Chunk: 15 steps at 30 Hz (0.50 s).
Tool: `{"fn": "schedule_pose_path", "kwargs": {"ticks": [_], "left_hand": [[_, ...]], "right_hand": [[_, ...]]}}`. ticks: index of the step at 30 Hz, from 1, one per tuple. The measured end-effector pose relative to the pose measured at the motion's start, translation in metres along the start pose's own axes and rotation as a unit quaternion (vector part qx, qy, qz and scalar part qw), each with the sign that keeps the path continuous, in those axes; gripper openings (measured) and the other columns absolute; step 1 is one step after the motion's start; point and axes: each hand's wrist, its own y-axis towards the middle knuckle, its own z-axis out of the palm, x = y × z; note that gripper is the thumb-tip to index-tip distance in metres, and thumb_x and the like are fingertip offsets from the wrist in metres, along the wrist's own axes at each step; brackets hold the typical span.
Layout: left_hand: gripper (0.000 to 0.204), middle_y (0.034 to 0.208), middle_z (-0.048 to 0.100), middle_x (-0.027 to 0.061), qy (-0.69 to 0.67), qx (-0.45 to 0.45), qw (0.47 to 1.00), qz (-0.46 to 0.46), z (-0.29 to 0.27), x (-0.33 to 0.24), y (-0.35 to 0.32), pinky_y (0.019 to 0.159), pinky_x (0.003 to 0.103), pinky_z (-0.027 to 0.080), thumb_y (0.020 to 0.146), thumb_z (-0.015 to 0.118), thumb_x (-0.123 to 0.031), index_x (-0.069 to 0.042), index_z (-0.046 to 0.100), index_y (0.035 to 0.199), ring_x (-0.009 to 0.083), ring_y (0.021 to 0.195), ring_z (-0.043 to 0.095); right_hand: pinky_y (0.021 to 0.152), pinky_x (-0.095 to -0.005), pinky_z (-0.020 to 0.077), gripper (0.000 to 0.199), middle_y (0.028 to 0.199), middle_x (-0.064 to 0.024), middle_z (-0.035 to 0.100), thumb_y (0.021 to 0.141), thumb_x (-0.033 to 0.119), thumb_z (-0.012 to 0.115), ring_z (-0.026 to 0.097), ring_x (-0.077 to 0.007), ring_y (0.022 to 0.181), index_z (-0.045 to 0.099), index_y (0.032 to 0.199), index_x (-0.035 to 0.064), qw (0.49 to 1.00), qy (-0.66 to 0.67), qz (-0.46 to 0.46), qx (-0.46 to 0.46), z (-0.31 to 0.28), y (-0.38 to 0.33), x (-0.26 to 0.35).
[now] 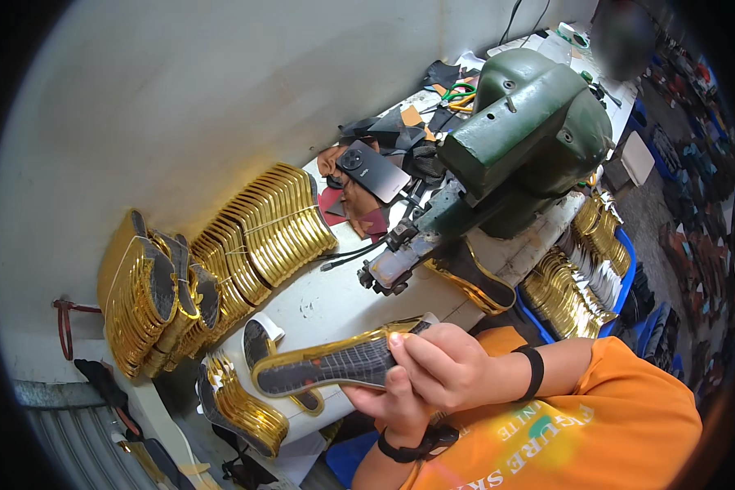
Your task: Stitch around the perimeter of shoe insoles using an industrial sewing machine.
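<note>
two hands share one gold-edged insole [322, 369] in the head view. the fingers of the right hand [449, 367] are closed on its right end, the thumb pressed against the gold edge; the left hand [396, 404] grips from below, its thumb raised at the lower edge, though i cannot make out its fingers behind the piece. the insole juts out to the left of the fingers, dark gridded face toward the camera, above the white surface [359, 294].

just beyond the held piece, partly covered by it, lies a loose insole [257, 341]. farther left of the fingers is a short pile [249, 416] of similar gold-edged pieces, on which no string shows. up and away to the left, against the wall, stand a long string-tied stack [282, 233] and a second tied stack [131, 298]. past the fingers sits a dark green bench machine [506, 131], with a few gold-edged pieces [483, 286] lying below its head. to the right of the fingers, a blue basket [626, 282] holds more gold rows [559, 294].

as i judge it, the work is part done: the tied stacks look like batches already gathered, while the held insole, the loose one and the short pile seem not yet bundled. whether the basket's rows are finished or waiting, i cannot tell.
</note>
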Motion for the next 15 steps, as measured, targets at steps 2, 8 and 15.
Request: {"fn": "schedule_pose_path", "kwargs": {"ticks": [2, 8, 15], "left_hand": [[0.042, 0.117, 0.061, 0.0119, -0.079, -0.011, 0.993, -0.082, 0.002, -0.015, 0.012, 0.093, 0.039, 0.052, 0.093, 0.062, -0.007, 0.000, 0.047, 0.132, 0.0238, 0.101, 0.063], [0.052, 0.113, 0.062, 0.0121, -0.200, 0.022, 0.956, -0.215, -0.003, -0.034, 0.033, 0.089, 0.037, 0.055, 0.087, 0.065, -0.009, 0.002, 0.046, 0.134, 0.0219, 0.099, 0.064], [0.058, 0.113, 0.064, 0.0127, -0.279, 0.131, 0.900, -0.308, -0.023, -0.028, 0.035, 0.088, 0.036, 0.055, 0.089, 0.074, -0.025, 0.003, 0.048, 0.133, 0.0217, 0.101, 0.065]], "right_hand": [[0.067, -0.0368, 0.0455, 0.042, 0.102, -0.0135, 0.061, 0.070, 0.015, 0.066, 0.059, -0.0266, 0.083, 0.068, 0.106, -0.0079, 0.994, 0.077, 0.036, 0.067, -0.007, 0.008, -0.006], [0.074, -0.0373, 0.0463, 0.021, 0.098, -0.0101, 0.061, 0.092, 0.018, 0.064, 0.058, -0.0261, 0.085, 0.067, 0.106, 0.0032, 0.909, 0.305, 0.268, 0.097, -0.016, 0.013, -0.046], [0.061, -0.0253, 0.0428, 0.031, 0.078, 0.0035, 0.056, 0.105, 0.030, 0.057, 0.050, -0.0044, 0.072, 0.063, 0.092, 0.0017, 0.551, 0.637, 0.378, 0.385, -0.013, 0.016, -0.070]]}}
